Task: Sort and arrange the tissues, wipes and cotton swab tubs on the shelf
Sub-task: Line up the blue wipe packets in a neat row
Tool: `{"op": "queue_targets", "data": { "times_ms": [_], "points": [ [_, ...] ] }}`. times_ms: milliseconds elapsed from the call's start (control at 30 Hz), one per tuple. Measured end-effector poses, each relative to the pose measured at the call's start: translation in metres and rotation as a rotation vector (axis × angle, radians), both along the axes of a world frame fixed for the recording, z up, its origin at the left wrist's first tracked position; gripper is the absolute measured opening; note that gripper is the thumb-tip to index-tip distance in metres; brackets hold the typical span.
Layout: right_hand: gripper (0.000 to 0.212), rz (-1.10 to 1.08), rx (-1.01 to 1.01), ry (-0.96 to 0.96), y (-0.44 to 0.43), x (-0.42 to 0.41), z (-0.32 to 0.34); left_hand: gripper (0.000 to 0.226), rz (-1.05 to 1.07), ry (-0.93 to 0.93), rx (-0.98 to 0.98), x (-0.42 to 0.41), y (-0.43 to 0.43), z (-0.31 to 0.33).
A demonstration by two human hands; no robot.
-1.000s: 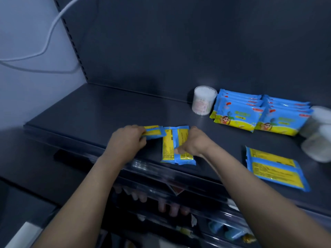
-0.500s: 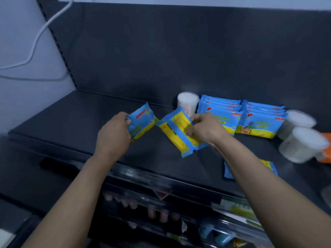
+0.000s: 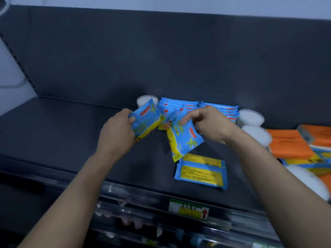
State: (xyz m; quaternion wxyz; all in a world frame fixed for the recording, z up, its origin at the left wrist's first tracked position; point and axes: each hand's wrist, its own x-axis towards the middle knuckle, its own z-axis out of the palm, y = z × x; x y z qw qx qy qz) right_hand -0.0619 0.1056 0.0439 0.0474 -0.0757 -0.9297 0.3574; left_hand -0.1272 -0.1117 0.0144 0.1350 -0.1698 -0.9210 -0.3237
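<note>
My left hand [image 3: 118,133] grips a blue-and-yellow wipes pack [image 3: 146,120], held tilted above the dark shelf [image 3: 53,133]. My right hand [image 3: 211,124] pinches a second wipes pack [image 3: 184,140], front side up, hanging just above the shelf. Behind both hands two rows of the same wipes packs [image 3: 218,109] stand against the back panel. A white cotton swab tub [image 3: 143,100] stands left of those rows, partly hidden by the left pack. Another wipes pack [image 3: 201,171] lies back side up near the shelf's front edge.
Two white swab tubs [image 3: 250,119] lie right of the rows, and a third tub [image 3: 308,181] lies at the right edge. Orange tissue packs [image 3: 290,142] and more wipes packs [image 3: 311,162] are piled at the right. A price label strip [image 3: 188,211] runs along the shelf front.
Both hands have lifted their packs off the shelf and carried them back and right toward the rows; the right pack now shows its front. My view has shifted right.
</note>
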Motion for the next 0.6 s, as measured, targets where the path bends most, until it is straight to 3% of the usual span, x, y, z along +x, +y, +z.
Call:
{"op": "queue_targets", "data": {
  "times_ms": [100,200,400,600],
  "points": [
    [0.035,-0.062,-0.080,-0.057,0.023,0.011,-0.004,0.020,-0.029,-0.023,-0.004,0.004,0.023,-0.001],
    [0.014,-0.078,0.012,0.027,0.041,0.021,-0.005,0.022,-0.075,-0.030,-0.019,0.003,0.044,-0.003],
    [0.053,-0.232,0.209,0.071,0.069,0.025,-0.002,0.019,-0.182,-0.012,-0.041,-0.017,0.075,-0.007],
    [0.035,-0.331,0.310,0.018,0.078,0.017,-0.006,0.018,-0.445,-0.067,-0.138,-0.045,0.090,-0.008]
  ]
}}
